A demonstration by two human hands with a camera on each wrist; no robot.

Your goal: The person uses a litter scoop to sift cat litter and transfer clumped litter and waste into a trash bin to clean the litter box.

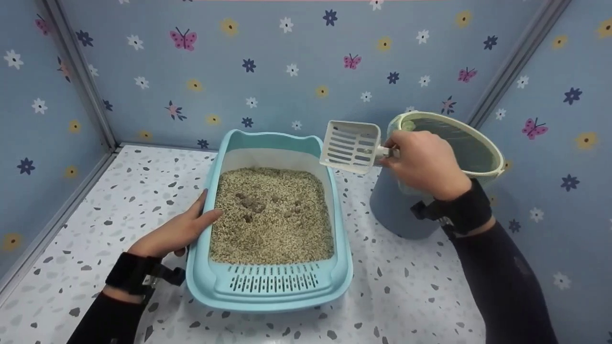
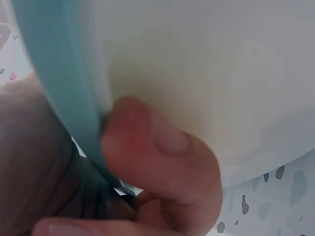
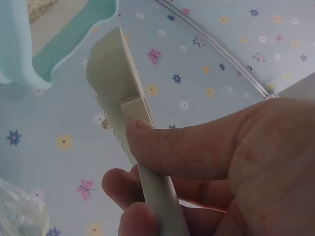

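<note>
- Nearest, black sleeves and black wrist straps [image 1: 466, 210] cover both forearms; the speckled white surface [image 1: 397, 296] lies below.
- The left hand [image 1: 174, 234] holds the litter tray [image 1: 270, 298] by its left edge: its grip is closed around the blue rim, thumb over the top, fingers curled beneath.
- The tray's slotted front ledge faces the person; behind it lie tan granules [image 1: 267, 241], with darker clumps [image 1: 252, 204] towards the middle.
- The right hand [image 1: 425, 160] has its grip closed on the handle of the white slotted scoop [image 1: 355, 147], raised between the tray's far right corner and the bin.
- The blue-grey bin [image 1: 401, 210], pale-rimmed and lined with a clear bag, stands right of the tray.
- Farthest, blue walls [image 1: 306, 43] carry flowers and butterflies.
</note>
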